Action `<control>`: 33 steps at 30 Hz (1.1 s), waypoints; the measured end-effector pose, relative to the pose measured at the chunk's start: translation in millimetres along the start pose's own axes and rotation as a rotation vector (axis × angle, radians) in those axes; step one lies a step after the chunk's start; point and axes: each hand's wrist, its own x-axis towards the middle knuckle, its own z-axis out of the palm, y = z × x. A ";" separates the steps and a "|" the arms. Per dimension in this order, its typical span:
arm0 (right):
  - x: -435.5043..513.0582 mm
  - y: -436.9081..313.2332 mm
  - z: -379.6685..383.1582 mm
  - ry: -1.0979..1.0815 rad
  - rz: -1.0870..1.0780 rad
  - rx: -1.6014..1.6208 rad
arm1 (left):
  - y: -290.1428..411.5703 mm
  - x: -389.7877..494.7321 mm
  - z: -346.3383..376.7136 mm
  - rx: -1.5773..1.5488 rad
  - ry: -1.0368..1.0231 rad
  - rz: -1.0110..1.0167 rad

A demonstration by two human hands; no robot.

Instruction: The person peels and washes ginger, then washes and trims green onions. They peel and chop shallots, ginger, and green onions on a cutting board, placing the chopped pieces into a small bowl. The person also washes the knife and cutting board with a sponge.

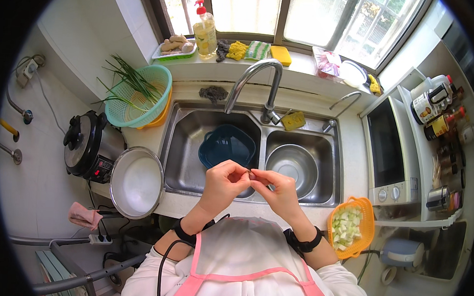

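Over the front edge of the double stainless steel sink (214,193), my left hand (225,183) and my right hand (277,188) meet at the fingertips. Both pinch one small brownish item (251,175), too small and too covered by fingers to name. Behind my left hand, a dark blue plastic basin (229,143) lies in the left bowl of the sink. A round metal bowl (294,163) sits in the right bowl, just beyond my right hand. The curved chrome faucet (276,77) stands behind them, its spout over the left bowl.
Left: white-lined pot (136,183), electric pressure cooker (86,144), green basket (164,84) with green onions (134,78). Right: orange basket (367,223) of diced pale green vegetable (346,228), microwave (386,143). On the sill: soap bottle (206,36), sponge (281,56). Another sponge (293,121) lies behind the sink.
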 end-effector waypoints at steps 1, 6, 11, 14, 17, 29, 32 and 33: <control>-0.1 0.3 -0.8 -0.016 0.018 0.020 | -0.5 0.6 -1.5 -0.013 -0.012 -0.038; 2.3 3.8 -7.6 -0.167 0.362 0.540 | -2.7 2.0 -7.9 -0.326 -0.110 -0.248; 3.5 7.3 -6.3 -0.150 0.383 0.698 | -4.0 -1.5 -3.5 -0.238 -0.064 -0.208; 2.8 8.6 -3.6 -0.117 0.312 0.501 | -5.2 -2.5 -0.1 -0.294 -0.060 -0.194; 2.1 9.4 -2.3 -0.065 0.251 0.396 | -6.6 -2.4 0.3 -0.340 -0.087 -0.173; 4.1 7.5 -10.5 -0.226 0.508 0.759 | -5.8 -4.5 -4.9 -0.261 -0.098 -0.116; 5.9 6.8 -10.7 -0.242 0.504 0.879 | -6.0 -4.5 -3.8 -0.212 -0.075 -0.051; 6.3 6.8 -10.1 -0.227 0.460 0.797 | -6.4 -4.3 -3.6 -0.193 -0.073 -0.045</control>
